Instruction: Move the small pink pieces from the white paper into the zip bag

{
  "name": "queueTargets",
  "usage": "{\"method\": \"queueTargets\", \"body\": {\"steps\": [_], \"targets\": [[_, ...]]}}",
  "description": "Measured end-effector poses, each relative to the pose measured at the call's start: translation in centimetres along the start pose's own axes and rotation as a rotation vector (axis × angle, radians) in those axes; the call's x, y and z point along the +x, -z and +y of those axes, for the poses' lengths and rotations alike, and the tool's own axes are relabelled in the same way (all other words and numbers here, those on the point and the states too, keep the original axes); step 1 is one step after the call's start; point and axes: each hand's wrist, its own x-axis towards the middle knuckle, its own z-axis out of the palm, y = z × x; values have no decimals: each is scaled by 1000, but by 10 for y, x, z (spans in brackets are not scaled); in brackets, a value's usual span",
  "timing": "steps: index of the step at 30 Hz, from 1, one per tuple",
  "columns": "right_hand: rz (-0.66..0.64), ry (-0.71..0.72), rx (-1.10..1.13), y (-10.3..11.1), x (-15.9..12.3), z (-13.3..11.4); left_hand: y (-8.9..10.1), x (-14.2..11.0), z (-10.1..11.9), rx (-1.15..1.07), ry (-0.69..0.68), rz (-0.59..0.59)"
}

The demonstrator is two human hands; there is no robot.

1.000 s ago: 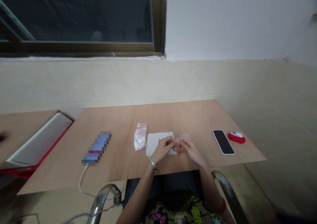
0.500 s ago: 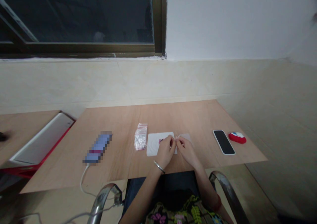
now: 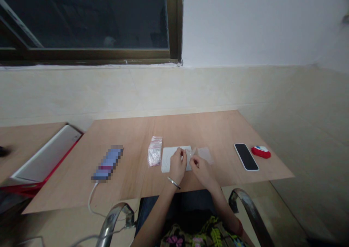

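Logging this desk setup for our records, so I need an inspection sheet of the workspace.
Surface: light wooden tabletop; spills: nothing seen.
Job's things: white paper sheet, clear resealable bag beside it, translucent film to its right.
Clutter: black smartphone, red-and-white object, pixelated device.
Hands: left hand over the paper, right hand beside it, both at a small translucent piece; its kind is unclear.
Cables: white cable runs from the pixelated device over the table edge.
Surroundings: dark window, chrome chair arm, white tray.
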Motion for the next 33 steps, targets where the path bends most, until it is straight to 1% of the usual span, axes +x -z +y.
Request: {"method": "queueTargets", "body": {"steps": [2, 5, 7, 9, 12, 16, 18, 22, 24, 26, 29, 33], "targets": [[26, -15, 32, -3, -3, -1, 3, 1, -2, -64, -7, 15], [45, -24, 53, -4, -2, 2, 3, -2, -2, -102, -82, -42], [24, 10, 49, -3, 2, 6, 1, -3, -3, -78, -134, -88], [-3, 61, 41, -2, 5, 9, -1, -4, -6, -58, -159, -105], [20, 125, 12, 1, 8, 13, -2, -3, -9, -51, -147, -117], [66, 227, -51, 5, 8, 17, 5, 0, -10, -31, -97, -125], [35, 257, -90, 6, 9, 19, 9, 1, -10, -16, -73, -123], [-113, 289, -146, 4, 11, 23, 13, 3, -10, -15, -79, -131], [-161, 299, -147, 3, 12, 25, 14, 4, -10, -16, -89, -136], [-152, 288, -134, 2, 12, 26, 16, 5, -10, -18, -91, -155], [-105, 270, -106, 1, 13, 27, 20, 7, -11, -18, -102, -208], [-86, 278, -93, 0, 15, 28, 24, 8, -10, -6, -138, -275]]}}
